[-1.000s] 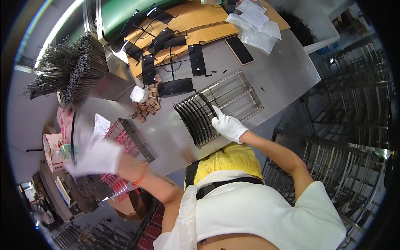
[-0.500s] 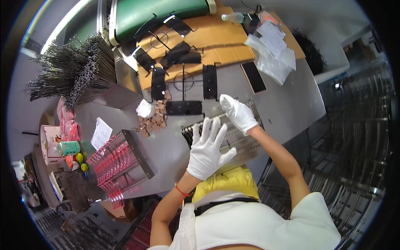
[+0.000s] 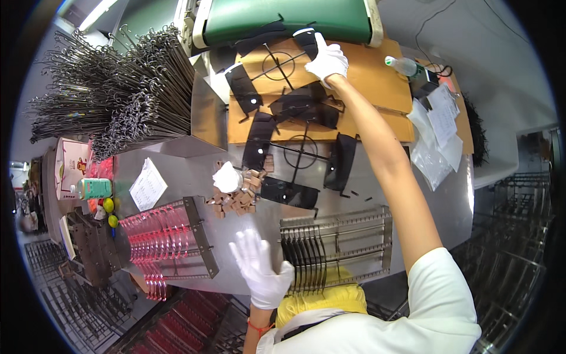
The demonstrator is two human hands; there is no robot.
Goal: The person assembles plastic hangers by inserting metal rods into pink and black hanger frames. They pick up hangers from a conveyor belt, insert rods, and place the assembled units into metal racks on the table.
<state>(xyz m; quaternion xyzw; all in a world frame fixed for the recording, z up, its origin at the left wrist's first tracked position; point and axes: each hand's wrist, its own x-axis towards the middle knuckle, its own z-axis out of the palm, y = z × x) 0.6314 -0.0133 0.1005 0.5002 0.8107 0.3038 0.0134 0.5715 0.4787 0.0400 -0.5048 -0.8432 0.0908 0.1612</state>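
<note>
My right hand [image 3: 328,60], in a white glove, reaches far across the table to the green conveyor [image 3: 283,20], with its fingers closed on a flat black plastic piece [image 3: 306,39] at the belt's end. More black pieces [image 3: 259,138] lie spread over the brown cardboard [image 3: 377,82]. My left hand [image 3: 259,268], also gloved, hovers open with fingers spread at the near table edge. It sits just left of a metal rack [image 3: 348,230] that holds several black pieces [image 3: 303,256] standing in its slots.
A rack of red pieces [image 3: 162,242] stands left of my left hand. Small brown blocks [image 3: 236,197] are piled mid-table. A big bundle of wire hooks [image 3: 118,100] fills the far left. A bottle [image 3: 404,66], papers and plastic bags [image 3: 439,130] lie at right.
My right arm has stretched from the metal rack out to the conveyor's end. My left hand swung from the far left to the rack and now sits at the near table edge.
</note>
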